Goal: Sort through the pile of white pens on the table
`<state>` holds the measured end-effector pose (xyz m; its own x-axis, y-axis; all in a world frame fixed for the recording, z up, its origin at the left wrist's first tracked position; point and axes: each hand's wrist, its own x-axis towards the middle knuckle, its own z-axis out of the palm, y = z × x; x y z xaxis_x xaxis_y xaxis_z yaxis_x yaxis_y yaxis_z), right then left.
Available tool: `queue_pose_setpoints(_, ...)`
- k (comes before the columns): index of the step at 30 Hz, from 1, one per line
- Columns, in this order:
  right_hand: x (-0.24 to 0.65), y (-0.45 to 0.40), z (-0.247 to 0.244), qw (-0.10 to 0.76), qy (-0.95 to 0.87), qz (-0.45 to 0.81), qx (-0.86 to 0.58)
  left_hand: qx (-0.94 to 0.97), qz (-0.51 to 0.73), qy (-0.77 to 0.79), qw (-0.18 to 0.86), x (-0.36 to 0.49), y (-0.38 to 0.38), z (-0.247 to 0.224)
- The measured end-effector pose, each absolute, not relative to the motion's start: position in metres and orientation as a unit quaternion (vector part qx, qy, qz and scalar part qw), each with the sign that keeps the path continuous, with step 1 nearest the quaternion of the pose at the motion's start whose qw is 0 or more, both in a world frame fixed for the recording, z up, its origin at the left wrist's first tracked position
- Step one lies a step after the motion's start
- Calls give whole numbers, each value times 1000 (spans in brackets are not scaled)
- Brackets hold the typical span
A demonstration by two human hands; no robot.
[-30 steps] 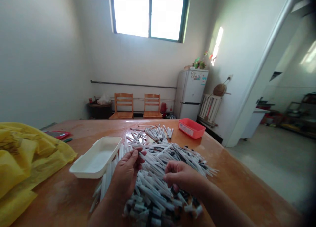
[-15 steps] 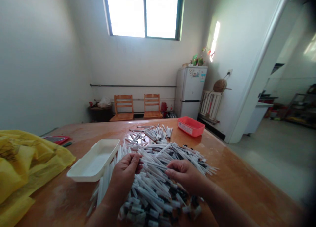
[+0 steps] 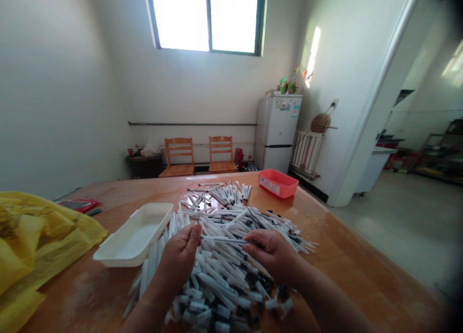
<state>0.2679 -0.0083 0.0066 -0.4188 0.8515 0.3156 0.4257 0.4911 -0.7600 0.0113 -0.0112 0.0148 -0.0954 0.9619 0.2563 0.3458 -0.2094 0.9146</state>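
Observation:
A slim white pen is stretched level between my two hands, above a big heap of white pens and pen parts. My left hand is closed on its left end, thumb on top. The right end is pinched in my right hand, whose fingers are curled. Clear and black caps lie at the near side of the heap. Left of the heap is a white plastic tray with nothing visible in it.
A pink basket stands at the table's far right. Yellow plastic covers the left side, near a red object. Beyond the wooden table are two chairs and a fridge.
The pen now shows clearly between my hands, and my left hand has shifted slightly left. The whole view has moved a little.

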Motion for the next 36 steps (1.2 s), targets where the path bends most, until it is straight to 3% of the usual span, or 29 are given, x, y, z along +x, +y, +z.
queue_pose_setpoints(5,270,-7,6,348,-807,251,-406,559,484,562,370,9,-10,12)
queue_pose_setpoints(14,272,-5,5,343,-812,243,-406,593,461,539,382,6,-9,10)
queue_pose_setpoints(16,271,-5,4,343,-812,239,-408,607,448,559,346,6,-9,11)
queue_pose_setpoints(19,271,-4,2,338,-811,238,-415,654,451,573,202,9,-10,12)
queue_pose_setpoints(24,269,-6,4,343,-807,256,-406,788,376,487,15,23,-17,11)
queue_pose_setpoints(28,267,-7,6,372,-769,326,-405,825,292,484,6,32,-22,10)
queue_pose_setpoints(36,264,-1,0,404,-624,493,-452,825,302,470,89,40,-24,4)
